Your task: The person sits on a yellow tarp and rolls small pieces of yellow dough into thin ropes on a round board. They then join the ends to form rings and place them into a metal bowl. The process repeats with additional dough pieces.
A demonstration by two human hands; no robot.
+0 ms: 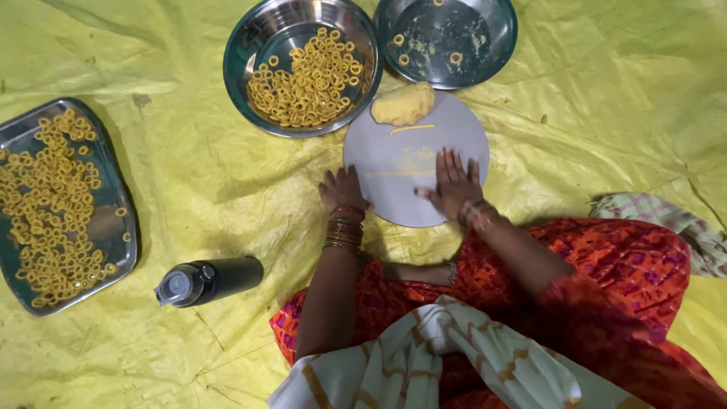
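A person seated on a yellow plastic sheet point(189, 167) works at one round grey board point(394, 193), the right hand point(454, 185) pressed flat on it with fingers spread wide, and the left hand point(342, 189) resting at the board's left edge, fingers loosely splayed and holding nothing. Under the right palm a thin smear of dough point(405, 163) shows, though the blur makes it hard to tell whether a strip lies beneath. At the board's far edge sit one lump of yellow dough point(404, 104) and one short rolled dough strip point(413, 129). Beyond the board stand two round steel bowls: the left bowl point(250, 45) holds a heap of small dough rings, the right bowl point(496, 38) just four rings and crumbs. Far left of the board, one rectangular steel tray point(125, 227) carries many more rings. One dark bottle point(208, 280) lies on its side, below and left of the board.
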